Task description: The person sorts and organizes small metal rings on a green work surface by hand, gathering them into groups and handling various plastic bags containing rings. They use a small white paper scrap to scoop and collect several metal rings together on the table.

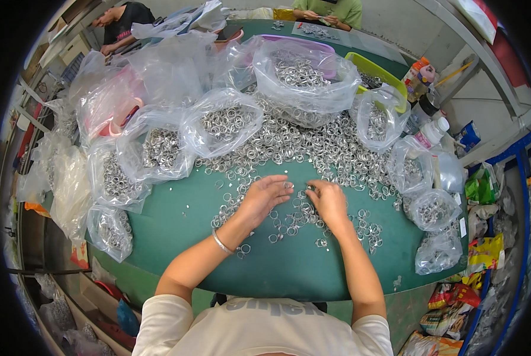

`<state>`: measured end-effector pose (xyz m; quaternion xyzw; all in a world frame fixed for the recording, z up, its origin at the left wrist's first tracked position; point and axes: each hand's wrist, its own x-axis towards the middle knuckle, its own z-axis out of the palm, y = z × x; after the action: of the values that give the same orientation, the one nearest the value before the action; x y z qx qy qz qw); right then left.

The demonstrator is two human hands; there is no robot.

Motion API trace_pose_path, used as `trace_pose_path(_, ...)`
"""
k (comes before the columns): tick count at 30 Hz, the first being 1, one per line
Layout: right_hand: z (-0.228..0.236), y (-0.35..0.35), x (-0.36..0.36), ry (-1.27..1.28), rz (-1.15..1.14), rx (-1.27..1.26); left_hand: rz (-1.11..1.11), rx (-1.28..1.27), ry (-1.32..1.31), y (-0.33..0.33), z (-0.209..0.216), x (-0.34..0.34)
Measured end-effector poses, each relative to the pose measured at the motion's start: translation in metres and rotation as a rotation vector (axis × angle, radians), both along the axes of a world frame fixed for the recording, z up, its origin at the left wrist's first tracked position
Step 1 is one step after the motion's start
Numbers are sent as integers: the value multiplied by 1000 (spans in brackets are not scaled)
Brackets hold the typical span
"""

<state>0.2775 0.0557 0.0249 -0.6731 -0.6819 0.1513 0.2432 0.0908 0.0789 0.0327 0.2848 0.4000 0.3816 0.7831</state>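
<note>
Over the middle of the green table my left hand [265,200] is closed, with a small silver ring [288,185] at its fingertips. A bangle circles that wrist. Just to the right, a short gap away, my right hand [329,202] has thumb and forefinger pinched together; what they hold, if anything, is too small to make out. Loose silver rings [286,224] are scattered on the tabletop below and between both hands. Beyond my fingers spreads a large heap of similar rings [336,145].
Clear plastic bags of rings, such as one [224,121] at the back, line the table [176,237] on both sides. A lime-green bin [384,74] and bottles [431,132] stand at the right. Two people sit beyond the table. Shelving with packets runs along the far right.
</note>
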Motion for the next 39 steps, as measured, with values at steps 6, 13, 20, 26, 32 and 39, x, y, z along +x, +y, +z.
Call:
trace_pose_path(6, -6, 5, -11, -296, 113, -86, 26, 0, -16, -7, -10, -4)
trace_pose_path(13, -8, -2, -10, -205, 108, -27, -12, 7, -3, -16, -12, -7)
trace_pose_path(20, 5, -15, 1, 436, 25, -71, -22, 7, -25, -32, -3, -7)
trace_pose_path(26, 7, -54, -10, 1843, -35, -503, 231, 275, 49, -61, 9, 18)
trace_pose_path(32, 12, -71, -44, 2047, -482, -427, 85, 1004, 449, -98, 17, 48)
trace_pose_path(39, 3, -85, 5, 2439, -353, -461, 136, 1021, 352, -108, 20, 36)
